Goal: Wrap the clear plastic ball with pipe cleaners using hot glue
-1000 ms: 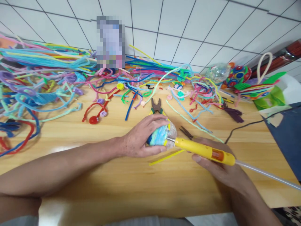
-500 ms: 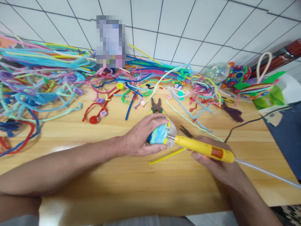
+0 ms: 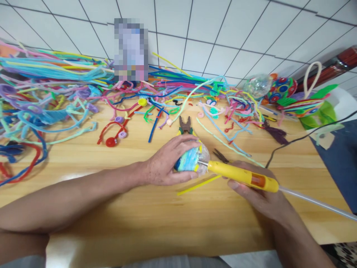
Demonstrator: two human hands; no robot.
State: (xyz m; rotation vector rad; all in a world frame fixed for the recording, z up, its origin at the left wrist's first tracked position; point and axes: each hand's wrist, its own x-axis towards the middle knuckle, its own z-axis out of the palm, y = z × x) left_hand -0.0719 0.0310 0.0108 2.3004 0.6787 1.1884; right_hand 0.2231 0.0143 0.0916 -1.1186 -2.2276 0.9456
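My left hand [image 3: 170, 160] is wrapped round a clear ball [image 3: 188, 159], partly covered with blue, light-green and yellow pipe cleaner. In my right hand [image 3: 258, 197] is a yellow hot glue gun [image 3: 237, 174] with a clear glue stick [image 3: 315, 203] sticking out of its back end. The metal nozzle touches or nearly touches the ball near the edge of the covered part. Just beyond my left hand lie pliers [image 3: 186, 125], their handles partly hidden. A yellow pipe cleaner [image 3: 198, 185] rests below the ball. Dark pointed jaws of another tool [image 3: 221, 155] show beside my right hand.
Many coloured pipe cleaners [image 3: 64, 74] pile up along the back and left. At the back right stand a clear ball [image 3: 258, 86] and a decorated ball [image 3: 283, 89]. A black cord [image 3: 295, 140] crosses the table's right side. A tiled wall [image 3: 212, 33] rises behind.
The glue gun has barely shifted, its tip staying at the same spot on the ball. My left hand and the ball are held still.
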